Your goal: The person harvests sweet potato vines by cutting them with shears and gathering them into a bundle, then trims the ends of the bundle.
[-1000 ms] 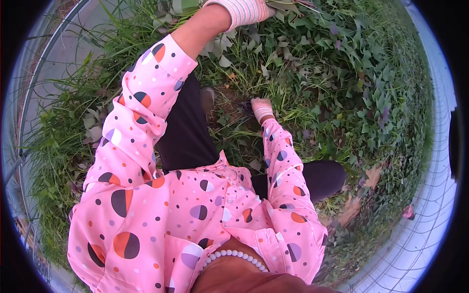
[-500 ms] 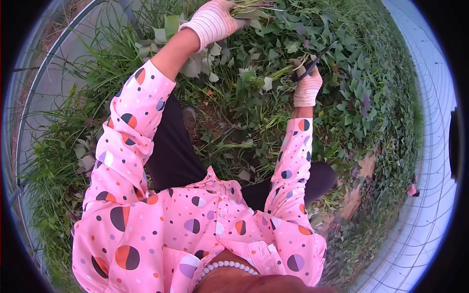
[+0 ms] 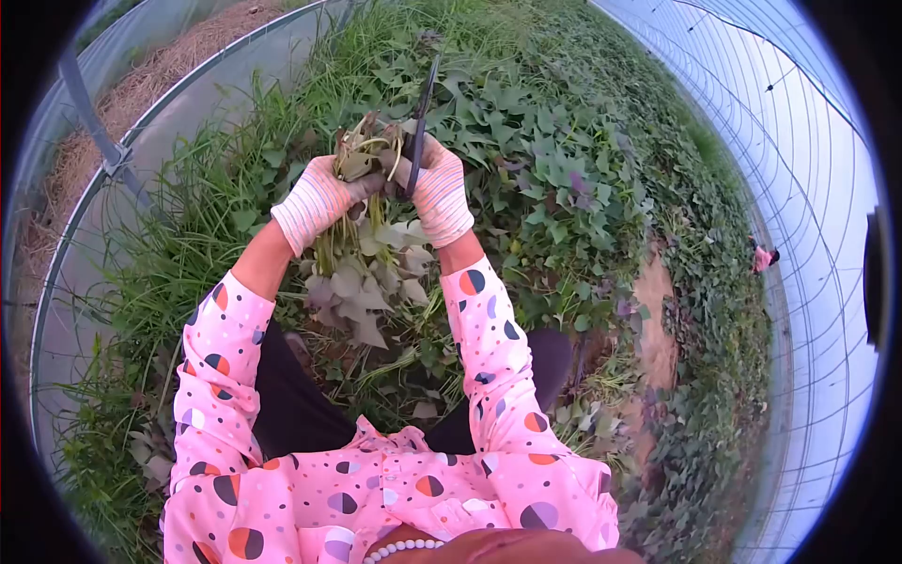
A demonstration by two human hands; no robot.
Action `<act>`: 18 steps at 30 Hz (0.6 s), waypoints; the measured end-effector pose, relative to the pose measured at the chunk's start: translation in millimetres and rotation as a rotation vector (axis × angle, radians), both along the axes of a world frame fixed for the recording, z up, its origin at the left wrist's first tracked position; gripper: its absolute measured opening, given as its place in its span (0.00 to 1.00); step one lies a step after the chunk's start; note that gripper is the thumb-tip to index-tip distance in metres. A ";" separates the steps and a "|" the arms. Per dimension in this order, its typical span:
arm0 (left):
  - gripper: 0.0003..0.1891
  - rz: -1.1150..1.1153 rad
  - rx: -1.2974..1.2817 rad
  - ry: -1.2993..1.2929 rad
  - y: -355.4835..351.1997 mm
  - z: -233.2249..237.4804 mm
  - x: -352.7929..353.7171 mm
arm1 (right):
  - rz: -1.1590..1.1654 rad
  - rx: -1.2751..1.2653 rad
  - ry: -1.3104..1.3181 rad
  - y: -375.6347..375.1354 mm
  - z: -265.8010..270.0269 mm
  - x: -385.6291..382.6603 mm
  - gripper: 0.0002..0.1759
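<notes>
In striped, grey-fingered gloves, both my hands meet above the leafy vines. My left hand (image 3: 319, 199) is closed around a bunch of cut vine stems (image 3: 365, 155), whose pale leaves (image 3: 362, 287) hang below the hands. My right hand (image 3: 440, 193) presses against the bunch from the right. It grips what look like black scissors (image 3: 425, 108), pointing up and away; its fingers are partly hidden behind the tool and stems.
Green vines (image 3: 554, 169) spread ahead and to the right, with tall grass (image 3: 202, 226) on the left. A bare soil strip (image 3: 655, 310) runs at right. A metal hoop frame (image 3: 117, 164) and plastic sheeting (image 3: 808, 188) border the bed. Another person (image 3: 763, 258) is far off at right.
My hands, apart before, have come together. My left hand has moved down and left with the stems; my right hand has moved left with the scissors to meet the bunch. The view has shifted.
</notes>
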State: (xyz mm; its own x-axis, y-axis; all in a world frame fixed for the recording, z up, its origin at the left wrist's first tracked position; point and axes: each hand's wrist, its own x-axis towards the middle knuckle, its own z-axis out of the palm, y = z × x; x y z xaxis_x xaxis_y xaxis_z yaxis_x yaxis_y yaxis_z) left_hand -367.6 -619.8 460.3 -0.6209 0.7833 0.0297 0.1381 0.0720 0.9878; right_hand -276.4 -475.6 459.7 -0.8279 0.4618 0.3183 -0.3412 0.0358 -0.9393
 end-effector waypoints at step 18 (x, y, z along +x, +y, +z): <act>0.11 0.780 -0.184 0.859 -80.4 -24.4 -89.6 | -0.008 0.622 -1.179 -2.7 -409.6 55.2 0.29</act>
State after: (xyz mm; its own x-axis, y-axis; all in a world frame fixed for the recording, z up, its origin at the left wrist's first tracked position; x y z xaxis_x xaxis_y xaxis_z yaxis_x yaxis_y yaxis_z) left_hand -457.2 -700.2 435.9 -0.7657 0.2359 0.5983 0.6094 0.5634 0.5579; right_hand -221.2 -478.3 50.1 -0.7501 0.5075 -0.4240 0.6612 0.5616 -0.4974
